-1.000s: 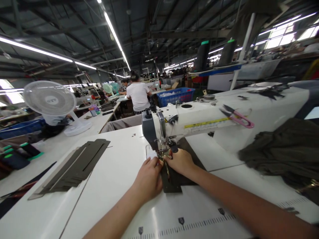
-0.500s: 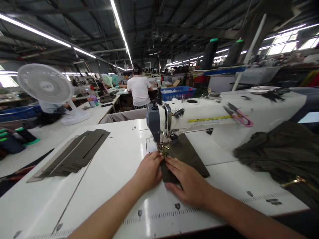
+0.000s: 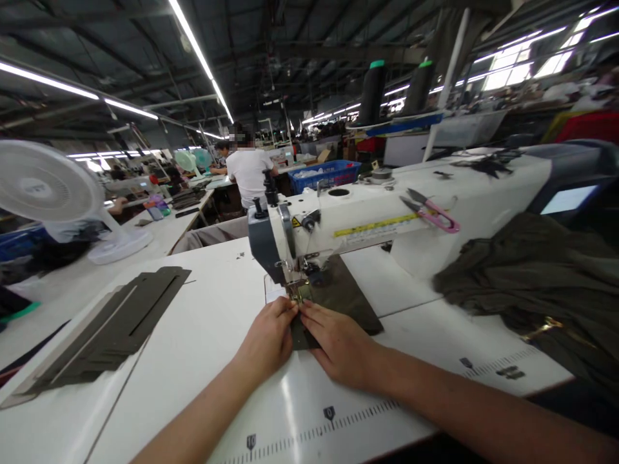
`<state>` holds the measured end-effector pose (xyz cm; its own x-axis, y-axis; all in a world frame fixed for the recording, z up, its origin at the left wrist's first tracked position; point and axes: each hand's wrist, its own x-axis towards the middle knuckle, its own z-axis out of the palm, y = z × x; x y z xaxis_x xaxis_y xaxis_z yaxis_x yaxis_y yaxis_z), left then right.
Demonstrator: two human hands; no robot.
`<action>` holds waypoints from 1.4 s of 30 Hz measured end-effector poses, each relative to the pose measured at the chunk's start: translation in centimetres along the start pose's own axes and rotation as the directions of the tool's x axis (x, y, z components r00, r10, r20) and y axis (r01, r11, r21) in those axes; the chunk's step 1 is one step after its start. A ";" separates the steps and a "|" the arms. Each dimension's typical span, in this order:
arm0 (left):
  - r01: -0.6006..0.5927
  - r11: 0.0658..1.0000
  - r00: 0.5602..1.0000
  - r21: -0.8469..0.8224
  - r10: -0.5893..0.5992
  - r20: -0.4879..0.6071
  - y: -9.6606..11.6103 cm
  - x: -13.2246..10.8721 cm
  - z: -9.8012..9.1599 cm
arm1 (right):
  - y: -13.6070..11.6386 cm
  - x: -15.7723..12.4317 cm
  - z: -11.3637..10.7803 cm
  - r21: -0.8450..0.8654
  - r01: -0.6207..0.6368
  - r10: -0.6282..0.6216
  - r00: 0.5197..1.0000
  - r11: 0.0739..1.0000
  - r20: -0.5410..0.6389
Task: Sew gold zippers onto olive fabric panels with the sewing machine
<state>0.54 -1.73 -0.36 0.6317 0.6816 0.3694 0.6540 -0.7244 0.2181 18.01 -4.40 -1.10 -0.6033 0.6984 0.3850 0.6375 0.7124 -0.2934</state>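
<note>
Under the needle head of a white sewing machine (image 3: 283,241) lies a dark olive fabric piece (image 3: 345,293), flat on the white table. A small brass-coloured metal fitting (image 3: 304,292) sits on it right by the presser foot; its exact shape is hard to make out. My left hand (image 3: 271,332) is closed, its thumb and fingertips pinching at the fabric's left edge just in front of the foot. My right hand (image 3: 341,341) rests on the fabric with fingers stretched forward, their tips beside the fitting. Both hands' fingertips nearly meet there.
A stack of cut dark pieces (image 3: 111,328) lies at the left. Bunched dark fabric (image 3: 536,277) with brass hardware is at the right. Pink-handled snips (image 3: 432,212) rest on the machine arm. Beyond are a white fan (image 3: 48,183), a blue crate (image 3: 324,175) and a seated person (image 3: 251,173).
The view has turned to the right, so everything sits further left. The fabric has slid a little further under the foot, both hands with it. My right thumb has drawn in closer.
</note>
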 end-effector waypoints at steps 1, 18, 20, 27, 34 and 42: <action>0.005 1.000 1.000 -0.005 -0.005 0.000 -0.1 0.2 0.0 | 0.2 0.2 0.1 -0.001 0.001 -0.001 1.000 1.000 -0.005; 0.070 0.992 0.997 0.105 -0.067 -0.027 1.0 -1.1 -0.9 | 0.4 0.7 -1.8 -0.054 -0.109 0.108 0.994 0.993 -0.013; 0.001 0.985 1.000 0.173 -0.003 0.013 1.1 -0.8 -0.7 | 0.4 0.3 -1.0 -0.148 -0.016 0.006 0.998 0.989 -0.065; -0.124 0.950 0.992 0.286 0.113 0.055 1.2 -0.2 -0.7 | 1.1 -0.7 1.4 -0.321 0.108 -0.172 0.969 0.941 -0.179; -0.144 0.951 0.989 0.275 0.150 0.001 0.1 0.5 -0.1 | 1.9 0.3 1.1 -0.305 0.107 -0.170 0.967 0.946 -0.189; -0.169 0.941 0.979 0.292 0.194 -0.058 -1.8 1.7 0.3 | 2.9 2.5 2.3 -0.319 0.078 -0.141 0.973 0.945 -0.182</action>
<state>0.57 0.77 -0.41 0.7210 0.5212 0.4566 0.6308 -0.7665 -0.1210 17.27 -0.36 -2.95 -0.5901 0.5666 0.5751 0.7082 0.7053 0.0319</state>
